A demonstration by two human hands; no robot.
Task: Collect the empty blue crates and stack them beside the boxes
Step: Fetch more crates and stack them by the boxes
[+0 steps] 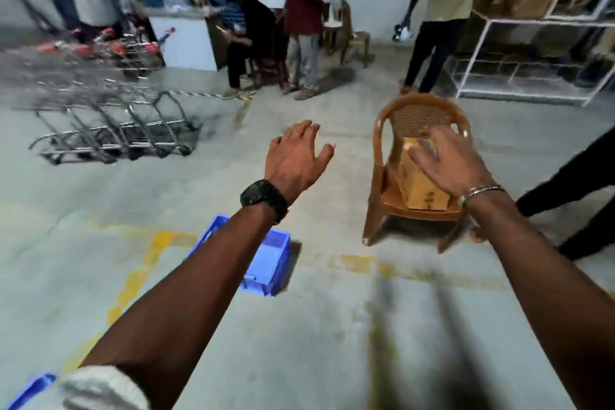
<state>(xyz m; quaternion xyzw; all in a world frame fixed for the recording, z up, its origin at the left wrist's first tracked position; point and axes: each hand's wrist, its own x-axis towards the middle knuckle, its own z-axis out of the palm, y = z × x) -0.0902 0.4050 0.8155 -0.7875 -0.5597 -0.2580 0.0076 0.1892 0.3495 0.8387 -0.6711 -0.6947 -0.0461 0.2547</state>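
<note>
An empty blue crate [269, 263] sits on the concrete floor, partly hidden under my left forearm. The corner of another blue crate [31, 389] shows at the bottom left edge. My left hand [296, 160] is stretched out above the floor with its fingers spread, holding nothing, well beyond the crate. My right hand [449, 163] is also spread and empty, hovering in front of a brown plastic chair [386, 156] with a cardboard box [419, 193] on its seat. Both hands are blurred by motion.
A row of nested metal trolleys [113, 130] stands at the left. Several people stand around a counter [186, 40] at the back. A white rack [532, 53] with cardboard boxes is at the right. A person's dark leg [572, 183] is beside the chair. Yellow lines mark the floor.
</note>
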